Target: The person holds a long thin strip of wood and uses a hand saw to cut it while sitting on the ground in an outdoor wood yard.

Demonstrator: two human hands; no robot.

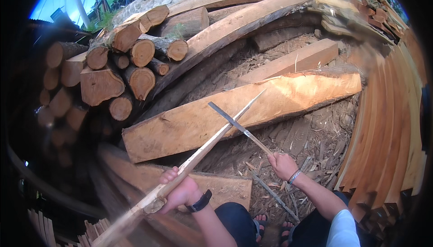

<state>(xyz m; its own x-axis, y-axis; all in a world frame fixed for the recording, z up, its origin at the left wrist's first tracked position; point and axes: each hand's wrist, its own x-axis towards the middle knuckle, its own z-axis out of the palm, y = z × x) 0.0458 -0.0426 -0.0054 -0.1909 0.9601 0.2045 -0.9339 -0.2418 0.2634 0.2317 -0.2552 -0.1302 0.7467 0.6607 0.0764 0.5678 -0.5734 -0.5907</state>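
My left hand (182, 193) is wrapped round a long, pale stripped wooden pole (205, 150). The pole slants from the lower left up to a thin, pointed far end, and a cut knot stub juts from it just below my fist. In my right hand (283, 165) is a machete (221, 113), gripped by its slim wooden handle. Its narrow dark blade crosses the pole near the pointed end; whether the edge bites into the wood cannot be told. Behind both lies a thick sawn timber slab (180, 129), with bark along its lower edge.
Stacked cut logs (142, 53) rise at the left, beside a long curved beam (243, 19). Sawn planks (383, 125) stand along the right. Bark chips (288, 134) litter the ground, with a thin stick (275, 195) near my sandalled feet. Another slab (225, 188) lies close in front.
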